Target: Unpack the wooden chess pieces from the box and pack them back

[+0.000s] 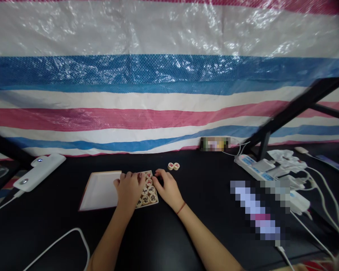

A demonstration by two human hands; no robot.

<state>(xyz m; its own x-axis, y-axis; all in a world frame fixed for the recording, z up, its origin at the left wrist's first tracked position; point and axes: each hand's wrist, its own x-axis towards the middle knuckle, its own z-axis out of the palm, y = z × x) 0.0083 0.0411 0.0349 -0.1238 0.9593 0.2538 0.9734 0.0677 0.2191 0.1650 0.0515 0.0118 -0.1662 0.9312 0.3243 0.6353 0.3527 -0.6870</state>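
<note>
A shallow box (155, 203) full of round Chinese chess pieces (145, 199) lies in the middle of the table; black and red characters mark them. My left hand (131, 190) rests palm down over the left part of the box, fingers bent and a little apart on or just above the pieces. It hides several of them. At the right edge of the box is my right hand (169, 190), its thumb and curled forefinger apart with no piece visible between them. Two red-marked Chinese chess pieces (173, 166) lie together on the table beyond my right hand.
A box lid (101, 192), white inside, lies left of the box. White power strips (41, 171) stand far left and right, with cables. A blurred-out phone-like object (255, 210) lies right; another blurred item (214, 144) leans at the striped sheet (130, 120) behind the black table.
</note>
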